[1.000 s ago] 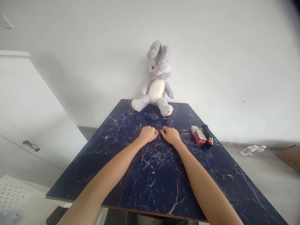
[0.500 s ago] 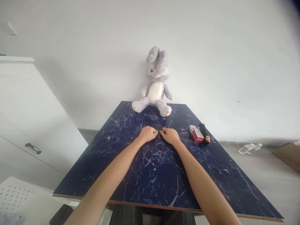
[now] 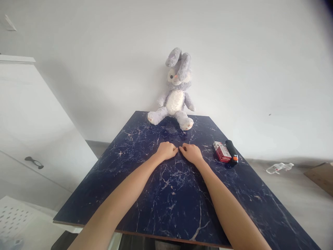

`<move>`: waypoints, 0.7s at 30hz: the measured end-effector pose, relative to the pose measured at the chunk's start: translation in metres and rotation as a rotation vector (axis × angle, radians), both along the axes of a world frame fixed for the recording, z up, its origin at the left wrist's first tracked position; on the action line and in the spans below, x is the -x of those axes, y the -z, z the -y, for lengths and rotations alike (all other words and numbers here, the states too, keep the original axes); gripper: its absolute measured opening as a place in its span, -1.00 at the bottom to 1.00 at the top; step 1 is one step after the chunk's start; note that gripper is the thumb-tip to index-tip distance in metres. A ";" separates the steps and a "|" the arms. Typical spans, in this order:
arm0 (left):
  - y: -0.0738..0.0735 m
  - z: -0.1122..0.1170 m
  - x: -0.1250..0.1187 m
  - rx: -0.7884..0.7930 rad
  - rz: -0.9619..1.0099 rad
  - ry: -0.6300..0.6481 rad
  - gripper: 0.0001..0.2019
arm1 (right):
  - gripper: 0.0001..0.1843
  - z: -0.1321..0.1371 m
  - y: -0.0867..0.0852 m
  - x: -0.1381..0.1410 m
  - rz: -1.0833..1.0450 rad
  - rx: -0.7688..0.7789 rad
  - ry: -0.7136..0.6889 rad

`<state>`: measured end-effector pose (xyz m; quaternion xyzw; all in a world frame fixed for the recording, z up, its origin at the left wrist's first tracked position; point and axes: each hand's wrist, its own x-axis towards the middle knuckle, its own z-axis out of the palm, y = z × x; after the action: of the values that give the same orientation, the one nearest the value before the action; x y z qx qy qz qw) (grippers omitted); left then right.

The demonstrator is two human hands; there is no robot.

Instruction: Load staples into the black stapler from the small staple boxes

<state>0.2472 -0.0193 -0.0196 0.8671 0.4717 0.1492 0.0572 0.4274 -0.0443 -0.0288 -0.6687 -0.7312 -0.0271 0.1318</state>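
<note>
Both my arms stretch out over a dark blue marbled table [image 3: 166,205]. My left hand [image 3: 166,150] and my right hand [image 3: 191,153] rest on its middle, side by side, knuckles almost touching. Each hand is curled into a loose fist and nothing shows inside either one. A grey and white plush rabbit [image 3: 175,93] sits upright at the table's far edge, leaning on the white wall, a short way beyond my hands. To the right of my right hand lie a red and white small box [image 3: 222,151] and a black cylinder with an orange end [image 3: 231,150], touching each other.
A white cabinet with a dark handle [image 3: 33,162] stands to the left of the table. A white perforated surface [image 3: 13,218] is at the lower left. On the floor at right lie a clear plastic bottle [image 3: 279,167] and a cardboard piece [image 3: 321,175].
My hands have stayed together on the table with fingers curled. Only the view has shifted slightly as my head moved.
</note>
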 end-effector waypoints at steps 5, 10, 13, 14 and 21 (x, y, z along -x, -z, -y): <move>-0.004 0.001 0.000 -0.006 0.012 -0.012 -0.52 | -0.63 0.002 -0.001 0.000 -0.002 0.002 0.000; -0.007 0.011 -0.001 -0.066 0.065 0.007 -0.52 | -0.59 0.008 -0.005 0.005 -0.056 -0.131 0.072; -0.006 0.034 0.007 -0.171 0.112 0.146 -0.47 | -0.56 0.016 -0.016 -0.002 -0.109 -0.365 0.169; -0.005 0.043 0.014 -0.176 0.098 0.233 -0.47 | -0.57 0.021 -0.021 -0.009 -0.125 -0.437 0.178; -0.002 0.087 0.127 -0.019 0.027 0.343 -0.54 | -0.69 0.062 -0.035 -0.125 -0.286 -0.617 0.498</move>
<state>0.1198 -0.1060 -0.0176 0.9333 0.3147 0.1534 0.0801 0.5528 -0.1060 0.0064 -0.7512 -0.4791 -0.1827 0.4157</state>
